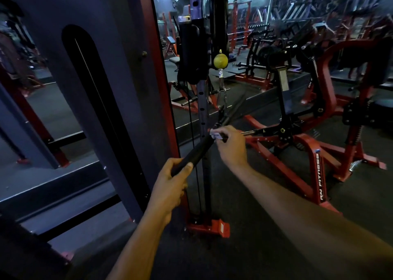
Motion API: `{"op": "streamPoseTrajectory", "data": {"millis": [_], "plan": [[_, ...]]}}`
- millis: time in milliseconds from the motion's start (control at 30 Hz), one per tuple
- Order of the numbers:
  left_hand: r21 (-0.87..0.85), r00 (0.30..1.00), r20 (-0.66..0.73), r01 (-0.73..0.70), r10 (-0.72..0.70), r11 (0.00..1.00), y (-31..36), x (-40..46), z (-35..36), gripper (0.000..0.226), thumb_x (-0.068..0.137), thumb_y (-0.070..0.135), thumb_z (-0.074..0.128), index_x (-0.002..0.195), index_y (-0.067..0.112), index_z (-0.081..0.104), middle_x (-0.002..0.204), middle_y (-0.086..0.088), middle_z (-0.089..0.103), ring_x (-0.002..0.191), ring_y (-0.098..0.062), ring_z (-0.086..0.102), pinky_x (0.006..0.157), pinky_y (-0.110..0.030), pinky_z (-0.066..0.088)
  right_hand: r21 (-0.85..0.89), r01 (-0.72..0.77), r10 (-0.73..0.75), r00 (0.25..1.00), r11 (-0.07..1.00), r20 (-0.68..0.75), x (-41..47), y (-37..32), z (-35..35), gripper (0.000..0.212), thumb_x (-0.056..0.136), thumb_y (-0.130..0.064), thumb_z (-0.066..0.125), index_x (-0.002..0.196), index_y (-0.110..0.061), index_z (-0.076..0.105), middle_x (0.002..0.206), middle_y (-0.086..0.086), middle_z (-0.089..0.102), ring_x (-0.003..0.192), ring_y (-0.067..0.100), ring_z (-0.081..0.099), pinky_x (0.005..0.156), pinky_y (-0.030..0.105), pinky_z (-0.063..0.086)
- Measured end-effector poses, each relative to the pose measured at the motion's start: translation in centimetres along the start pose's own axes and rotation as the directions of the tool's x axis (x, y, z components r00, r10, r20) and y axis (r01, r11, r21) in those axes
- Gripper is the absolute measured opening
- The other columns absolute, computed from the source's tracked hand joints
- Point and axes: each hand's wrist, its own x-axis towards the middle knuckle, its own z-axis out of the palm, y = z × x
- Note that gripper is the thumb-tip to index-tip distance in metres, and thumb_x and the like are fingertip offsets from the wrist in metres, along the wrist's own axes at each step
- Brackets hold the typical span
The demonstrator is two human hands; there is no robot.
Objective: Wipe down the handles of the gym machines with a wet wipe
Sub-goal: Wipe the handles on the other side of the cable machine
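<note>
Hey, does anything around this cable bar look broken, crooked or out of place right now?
Nothing stands out. The left hand grips the near end of the black bar, and the right hand presses the wet wipe against it farther up. The yellow ball hangs on the cable above, as expected.

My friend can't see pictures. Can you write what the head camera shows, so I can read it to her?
A person's left hand grips the near end of a black cable-machine bar, while the right hand pinches a white wipe around the bar farther up. A yellow ball hangs on the cable above, with red gym machines behind.
</note>
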Motion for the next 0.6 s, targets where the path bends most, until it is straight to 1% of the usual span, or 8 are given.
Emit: {"op": "streamPoseTrajectory", "data": {"millis": [133, 200, 267, 333, 400, 433, 500, 600], "plan": [[0.085, 0.996, -0.083, -0.035, 0.043, 0.996, -0.2, 0.3, -0.3, 0.016, 0.102, 0.038, 0.061, 0.102, 0.022, 0.066, 0.060, 0.003, 0.050, 0.045, -0.004, 0.045, 0.039, -0.018, 0.033, 0.034, 0.088, -0.092, 0.989, 0.996, 0.113, -0.9, 0.0, -1.0, 0.021, 0.090, 0.000, 0.068, 0.104, -0.015, 0.075, 0.106, -0.007, 0.069, 0.100, -0.006, 0.061, 0.089, 0.007, 0.044], [0.130, 0.994, -0.091, -0.045, 0.057, 0.991, -0.4, 0.3, -0.6, 0.016, 0.102, 0.039, 0.061, 0.102, 0.025, 0.067, 0.061, 0.003, 0.055, 0.050, -0.005, 0.050, 0.041, -0.018, 0.037, -0.053, 0.114, -0.109, 0.990, 0.992, 0.087, 0.8, 0.6, -2.1, 0.018, 0.092, -0.005, 0.066, 0.106, -0.015, 0.073, 0.106, -0.007, 0.067, 0.096, -0.008, 0.059, 0.087, 0.004, 0.043], [0.174, 0.992, -0.105, -0.049, 0.068, 0.984, -0.7, 0.4, -0.7, 0.014, 0.102, 0.041, 0.061, 0.102, 0.029, 0.068, 0.062, 0.004, 0.059, 0.054, -0.006, 0.054, 0.045, -0.020, 0.041, -0.191, 0.190, -0.180, 0.981, 0.963, 0.071, 3.5, 1.3, -2.6, 0.019, 0.092, -0.006, 0.067, 0.108, -0.014, 0.072, 0.108, -0.003, 0.067, 0.099, 0.000, 0.059, 0.092, 0.013, 0.046], [0.253, 0.991, -0.106, -0.056, 0.086, 0.966, -1.1, 0.7, -0.9, 0.013, 0.102, 0.043, 0.059, 0.100, 0.033, 0.068, 0.067, 0.003, 0.063, 0.056, -0.005, 0.056, 0.050, -0.025, 0.045, -0.335, 0.383, -0.312, 0.917, 0.861, 0.247, 6.2, 1.4, -2.3, 0.021, 0.090, -0.005, 0.068, 0.108, -0.014, 0.073, 0.110, 0.002, 0.068, 0.103, 0.017, 0.058, 0.095, 0.030, 0.048], [0.401, 0.989, -0.092, -0.073, 0.120, 0.913, -1.4, 0.9, -1.1, 0.016, 0.103, 0.047, 0.056, 0.100, 0.035, 0.067, 0.072, 0.002, 0.066, 0.054, -0.003, 0.057, 0.052, -0.027, 0.046, -0.403, 0.540, -0.336, 0.814, 0.739, 0.473, 8.0, 0.8, -1.5, 0.020, 0.089, -0.006, 0.068, 0.106, -0.013, 0.074, 0.109, 0.002, 0.068, 0.102, 0.022, 0.057, 0.092, 0.036, 0.048], [0.480, 0.988, -0.076, -0.085, 0.137, 0.873, -1.5, 1.1, -1.2, 0.018, 0.103, 0.049, 0.054, 0.101, 0.035, 0.066, 0.073, 0.001, 0.066, 0.052, -0.003, 0.058, 0.049, -0.025, 0.044, -0.422, 0.575, -0.326, 0.785, 0.701, 0.527, 8.7, 0.6, -1.3, 0.019, 0.089, -0.006, 0.068, 0.106, -0.013, 0.074, 0.109, 0.002, 0.068, 0.101, 0.023, 0.057, 0.090, 0.036, 0.049], [0.562, 0.988, -0.038, -0.100, 0.147, 0.821, -1.6, 1.1, -1.3, 0.023, 0.105, 0.050, 0.048, 0.101, 0.033, 0.063, 0.070, 0.002, 0.063, 0.049, -0.003, 0.056, 0.045, -0.021, 0.038, -0.427, 0.562, -0.334, 0.800, 0.709, 0.498, 8.9, 1.2, -0.8, 0.020, 0.086, -0.003, 0.070, 0.104, -0.013, 0.074, 0.106, 0.002, 0.069, 0.099, 0.025, 0.058, 0.089, 0.036, 0.049], [0.521, 0.992, -0.012, -0.100, 0.125, 0.848, -1.8, 1.3, -1.4, 0.033, 0.107, 0.048, 0.044, 0.094, 0.025, 0.062, 0.068, 0.003, 0.057, 0.047, -0.002, 0.050, 0.046, -0.020, 0.036, -0.398, 0.433, -0.347, 0.898, 0.808, 0.272, 6.1, 2.7, -0.4, 0.024, 0.084, 0.000, 0.072, 0.104, -0.011, 0.073, 0.106, 0.004, 0.067, 0.100, 0.024, 0.059, 0.092, 0.031, 0.047]]}}
